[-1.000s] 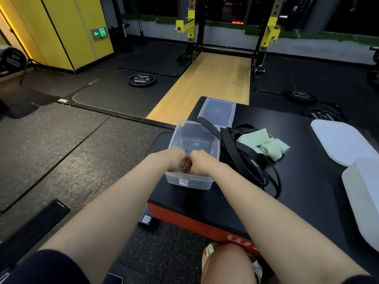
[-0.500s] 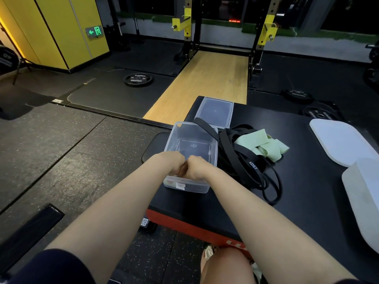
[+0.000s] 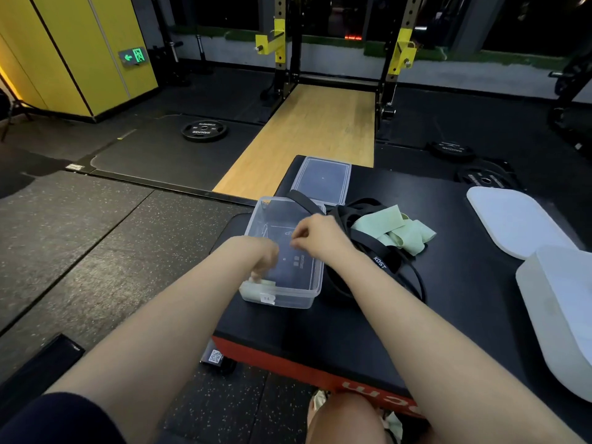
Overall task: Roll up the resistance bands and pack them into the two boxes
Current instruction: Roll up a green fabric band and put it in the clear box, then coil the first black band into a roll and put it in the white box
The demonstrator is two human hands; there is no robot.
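Observation:
A clear plastic box (image 3: 315, 283) stands on the black platform (image 3: 464, 283). My left hand (image 3: 261, 257) reaches down into the box's near left corner, its fingertips holding a rolled pale green band (image 3: 256, 288) there. My right hand (image 3: 315, 233) hovers over the box with its fingers loosely curled, holding nothing. To the right of the box lies a tangle of black bands (image 3: 379, 262) with loose pale green bands (image 3: 397, 232) on top. One black band hangs over the box's far rim.
The clear lid (image 3: 323, 179) lies behind the box. A white box (image 3: 563, 312) and its white lid (image 3: 512, 219) sit at the platform's right side. The platform's red front edge (image 3: 288, 360) is close to my knee. Weight plates lie on the floor.
My hands were pressed together over the box's near edge. They have parted: the left has gone down into the box's corner with the green roll, the right has lifted up and to the right.

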